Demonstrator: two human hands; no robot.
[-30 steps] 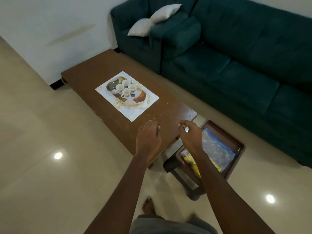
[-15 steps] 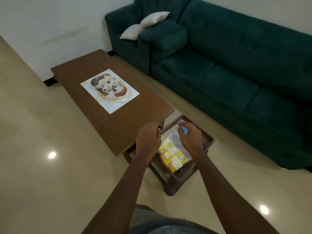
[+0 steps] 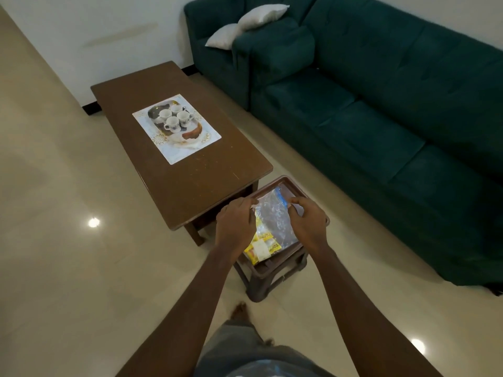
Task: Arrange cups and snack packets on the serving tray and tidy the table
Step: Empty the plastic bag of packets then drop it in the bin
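Both hands, left hand [image 3: 236, 223] and right hand [image 3: 309, 223], pinch the clear zip-top plastic bag [image 3: 273, 217] of yellow snack packets [image 3: 261, 246] with fingers narrow, over the brown plastic tray [image 3: 284, 183].

A clear bag [image 3: 273, 213] with a blue zip edge lies flat in the brown tray [image 3: 275, 182], pinched between the left hand [image 3: 236, 227] and right hand [image 3: 309, 223]. Yellow packets [image 3: 262, 244] show at its near end. Four white cups [image 3: 174, 118] stand clustered well beyond the hands.

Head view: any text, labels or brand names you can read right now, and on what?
No text can be read.
Yellow snack packets inside the clear zip bag: dark print, too blurred to read.
Cups on the serving tray: floral pattern only, no lettering.
Placemat: gold ornament, no words.
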